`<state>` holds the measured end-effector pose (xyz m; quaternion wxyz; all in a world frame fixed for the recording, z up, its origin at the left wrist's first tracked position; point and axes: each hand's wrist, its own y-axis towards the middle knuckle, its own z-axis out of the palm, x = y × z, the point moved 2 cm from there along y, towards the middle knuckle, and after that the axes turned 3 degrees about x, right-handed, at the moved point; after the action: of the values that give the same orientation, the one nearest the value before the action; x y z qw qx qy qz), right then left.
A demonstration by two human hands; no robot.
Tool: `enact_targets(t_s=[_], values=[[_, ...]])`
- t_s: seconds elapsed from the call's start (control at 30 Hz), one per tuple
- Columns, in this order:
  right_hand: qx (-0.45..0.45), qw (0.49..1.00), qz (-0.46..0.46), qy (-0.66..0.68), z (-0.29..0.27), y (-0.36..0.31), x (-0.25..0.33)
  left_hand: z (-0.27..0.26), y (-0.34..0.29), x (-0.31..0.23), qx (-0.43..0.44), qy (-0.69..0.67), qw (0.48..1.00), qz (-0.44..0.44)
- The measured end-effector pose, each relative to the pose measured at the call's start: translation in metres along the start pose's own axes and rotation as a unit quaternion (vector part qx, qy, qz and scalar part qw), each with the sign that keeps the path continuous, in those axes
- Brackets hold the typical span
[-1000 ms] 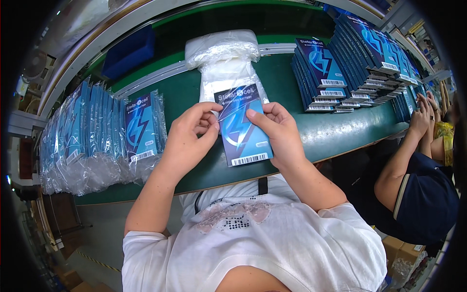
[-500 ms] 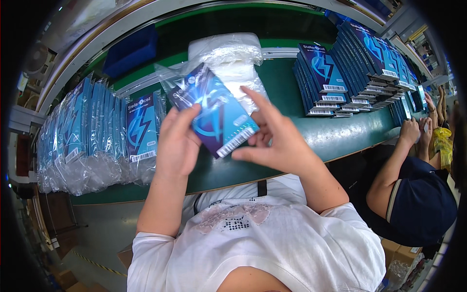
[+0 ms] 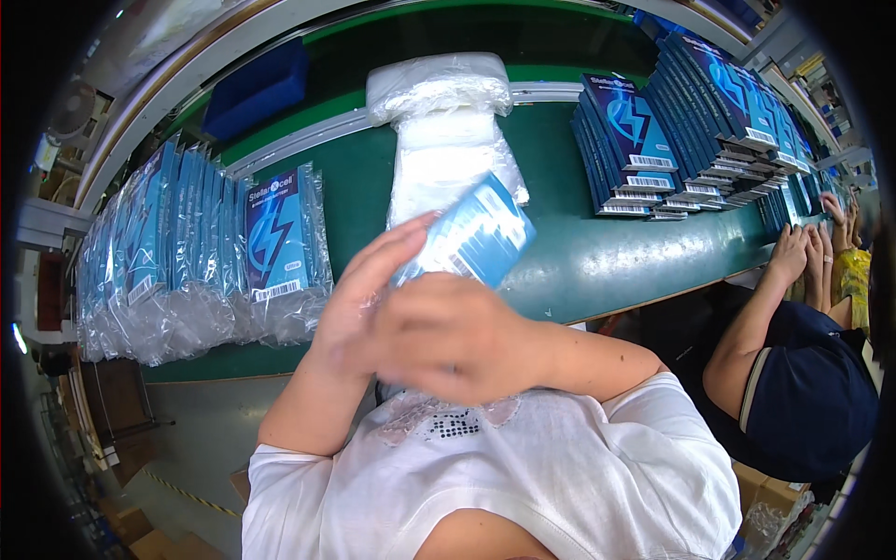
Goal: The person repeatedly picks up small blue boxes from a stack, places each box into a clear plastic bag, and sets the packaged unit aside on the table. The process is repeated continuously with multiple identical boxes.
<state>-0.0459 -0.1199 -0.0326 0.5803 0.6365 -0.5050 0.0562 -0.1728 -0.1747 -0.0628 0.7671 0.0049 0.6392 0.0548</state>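
My left hand (image 3: 353, 303) grips a flat blue box (image 3: 487, 233) by its left edge. The box is tilted above the table and sits in a clear plastic bag, its back with white print turned up. Across the near end of it lies my right hand (image 3: 453, 336), smeared by motion, so its fingers cannot be made out. It covers the lower corner of the box and part of the left palm. Just beyond the hands is a pile of clear plastic bags (image 3: 434, 177), with a thick white plastic bundle (image 3: 439, 86) at its far end.
Bagged blue boxes (image 3: 273, 238) stand in a row at the left of the green table (image 3: 579, 271). Unbagged boxes (image 3: 630, 131) lean in tall stacks at the right. A blue bin (image 3: 257, 91) is at the back left. A co-worker's arm (image 3: 754, 303) reaches in at the right.
The box has turned over from its front to its back, its bag drawn in near my hands. My right hand has swung left across its near end.
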Motion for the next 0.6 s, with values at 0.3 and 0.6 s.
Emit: enact_targets(t_s=[0.3, 0.6], values=[[-0.074, 0.984, 0.140, -0.086, -0.071, -0.002, -0.004, -0.056, -0.021, -0.050, -0.241, 0.497, 0.827, 0.101], [-0.151, 0.760, 0.257, -0.577, -0.199, -0.026, -0.052, -0.015, 0.000, -0.045, -0.065, 0.608, 0.775, 0.159]])
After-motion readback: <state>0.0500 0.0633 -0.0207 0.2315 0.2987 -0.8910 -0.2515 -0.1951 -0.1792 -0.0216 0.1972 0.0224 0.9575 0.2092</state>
